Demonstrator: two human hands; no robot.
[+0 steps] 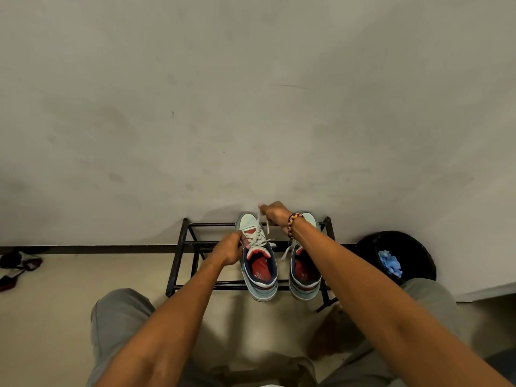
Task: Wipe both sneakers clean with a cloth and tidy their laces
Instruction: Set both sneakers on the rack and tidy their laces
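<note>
At nine o'clock, dark shoes with red parts (19,265) lie on the floor, count unclear. At centre, one black metal shoe rack (178,256) carries two pale blue canvas sneakers with red insoles, heels toward the person, likely for easy reach. The left hand (229,248) pinches a white lace (264,222) end at the left sneaker (258,255); the right hand (275,215), fingers clenched on the other end, pulls it toward twelve, apparently tightening it. The right sneaker (304,272) shows loose laces. At three o'clock, one black bin (416,252) holds crumpled blue cloth (389,262), seemingly set aside.
</note>
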